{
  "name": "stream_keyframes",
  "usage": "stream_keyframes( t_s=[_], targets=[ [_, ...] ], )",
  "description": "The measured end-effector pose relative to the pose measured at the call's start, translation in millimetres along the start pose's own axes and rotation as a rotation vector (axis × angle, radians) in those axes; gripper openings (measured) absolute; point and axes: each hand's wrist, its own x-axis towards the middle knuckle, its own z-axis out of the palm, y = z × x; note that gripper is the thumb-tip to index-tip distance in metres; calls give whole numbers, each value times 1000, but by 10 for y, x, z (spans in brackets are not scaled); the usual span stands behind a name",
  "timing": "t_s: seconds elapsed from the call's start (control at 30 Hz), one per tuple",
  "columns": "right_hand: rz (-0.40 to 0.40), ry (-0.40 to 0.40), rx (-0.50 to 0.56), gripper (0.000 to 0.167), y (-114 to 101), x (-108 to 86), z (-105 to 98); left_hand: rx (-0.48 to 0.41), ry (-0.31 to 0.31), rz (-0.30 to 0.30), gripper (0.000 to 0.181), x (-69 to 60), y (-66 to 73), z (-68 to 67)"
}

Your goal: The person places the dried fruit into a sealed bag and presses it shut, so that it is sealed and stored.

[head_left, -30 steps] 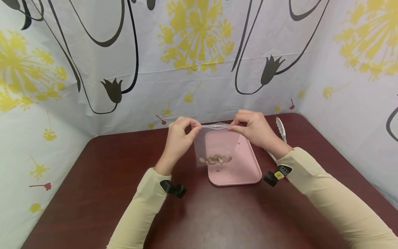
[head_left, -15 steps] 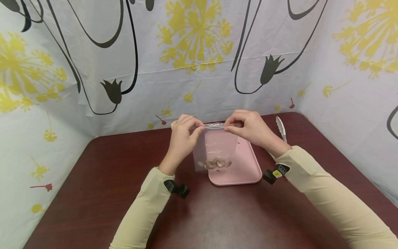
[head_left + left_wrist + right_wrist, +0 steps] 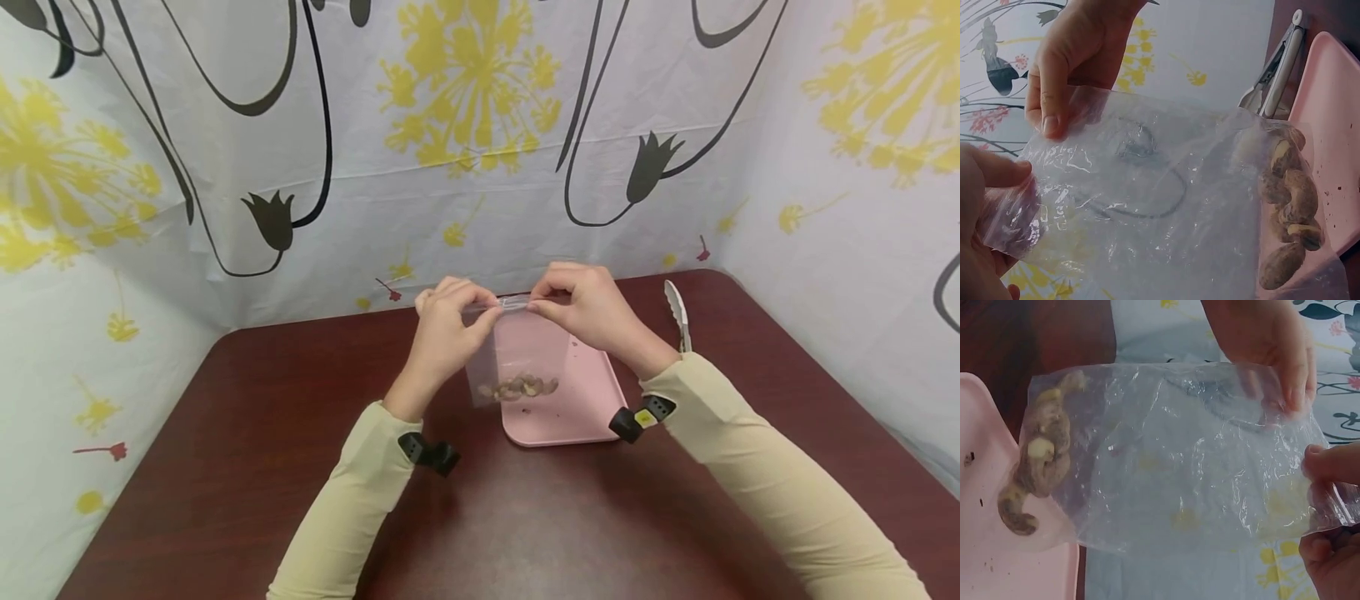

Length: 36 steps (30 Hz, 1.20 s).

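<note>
A clear zip bag (image 3: 525, 350) hangs upright over the pink tray, with several brown, lumpy peanuts (image 3: 1297, 194) lying along its bottom. My left hand (image 3: 450, 329) pinches the left part of the bag's top edge between thumb and fingers. Close beside it, my right hand (image 3: 585, 304) pinches the same edge further right, leaving a short stretch of the zip strip between the two. The right wrist view shows the peanuts (image 3: 1044, 450) bunched at the bag's far end, with the bag's walls lying close together above them. Whether the zip is fully closed cannot be told.
Below and behind the bag lies the pink tray (image 3: 585, 417), with small dark crumbs on it. White-and-metal tongs (image 3: 677, 315) rest on the dark red table (image 3: 300, 450) to the tray's right. A patterned sheet (image 3: 337, 233) rises along the table's back.
My right hand has slid left along the bag's top edge, nearer my left hand. The left hand has shifted slightly right, still pinching the edge. The tray and tongs stay put.
</note>
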Motion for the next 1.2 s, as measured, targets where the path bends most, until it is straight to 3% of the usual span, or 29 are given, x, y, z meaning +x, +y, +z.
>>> stream_keyframes(
  t_s=[0.2,0.33,0.5,0.67,1.07,1.2],
  targets=[
    [37,-37,1,6,-36,30,-2,22,60,25,6,17,33,4],
    [5,-69,-21,6,-65,61,9,9,52,37,6,21,47,10],
    [-90,-56,-77,11,-75,99,30,15,-34,-18,5,46,72,-17],
    [-124,-46,-107,12,-83,131,47,53,-127,-77,7,99,111,-53],
    [-48,-103,-133,5,-215,174,12,55,-88,-2,5,131,122,-52],
    [-23,-103,-128,5,-261,195,-8,8,-62,-3,7,114,99,-66]
  ],
)
